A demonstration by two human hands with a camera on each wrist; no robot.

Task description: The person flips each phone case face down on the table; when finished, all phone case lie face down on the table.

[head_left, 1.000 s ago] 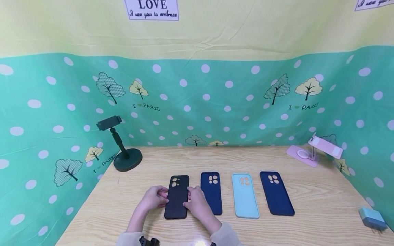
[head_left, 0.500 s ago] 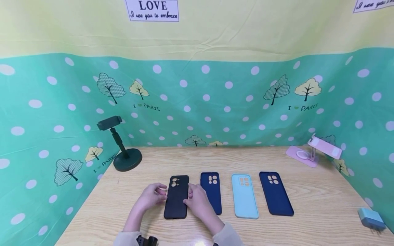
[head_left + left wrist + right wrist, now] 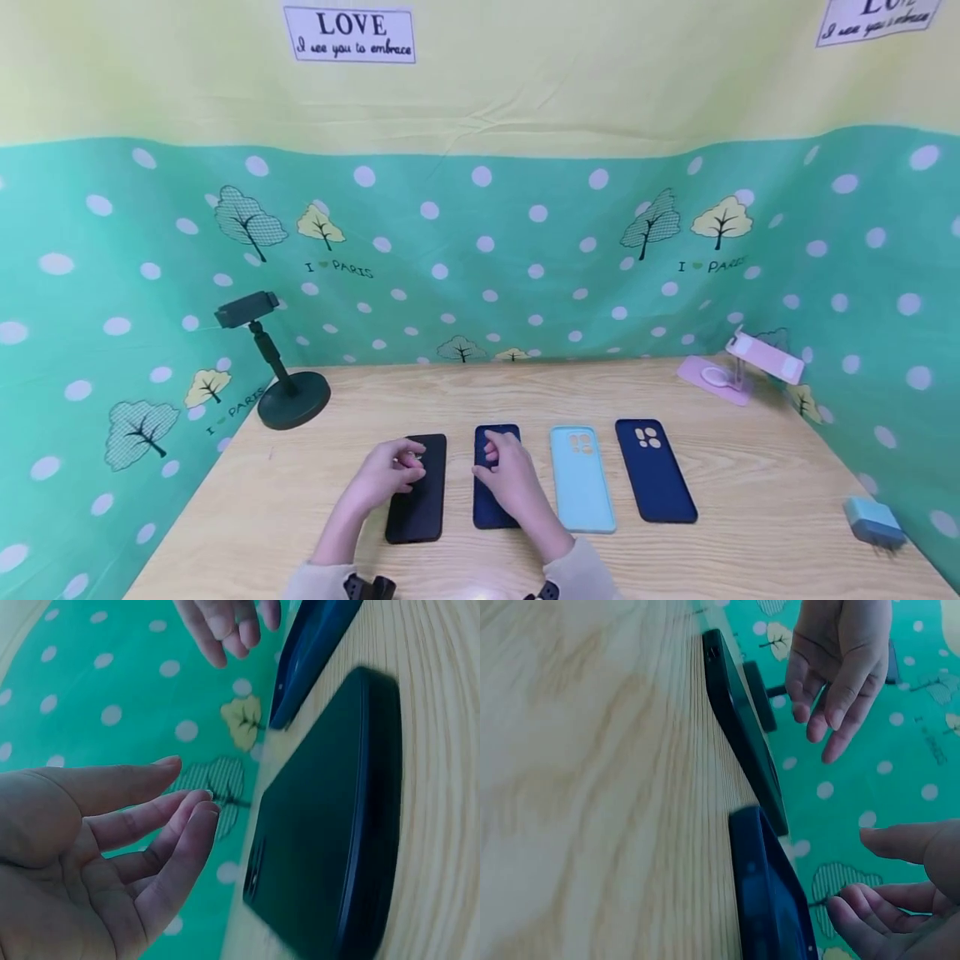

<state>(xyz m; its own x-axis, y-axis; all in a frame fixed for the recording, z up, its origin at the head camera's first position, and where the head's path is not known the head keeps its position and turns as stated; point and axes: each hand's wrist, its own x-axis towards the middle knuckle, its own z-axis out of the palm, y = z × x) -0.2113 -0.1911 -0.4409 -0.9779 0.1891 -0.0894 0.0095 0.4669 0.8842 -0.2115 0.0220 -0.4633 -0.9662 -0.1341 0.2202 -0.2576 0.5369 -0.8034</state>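
Black phone case flat on the worktop beneath the left hand, grip open, fingers relaxed. Right hand, likewise open, hovers over the adjacent navy case. Wall sign: "LOVE, I see you to embrace".

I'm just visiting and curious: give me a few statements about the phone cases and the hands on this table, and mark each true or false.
1. Four phone cases lie in a row on the table. True.
2. The light blue case is at the far left. False: the black case is.
3. The left hand hovers open over the black case. True.
4. The right hand grips the pink stand. False: it is over a dark blue case.
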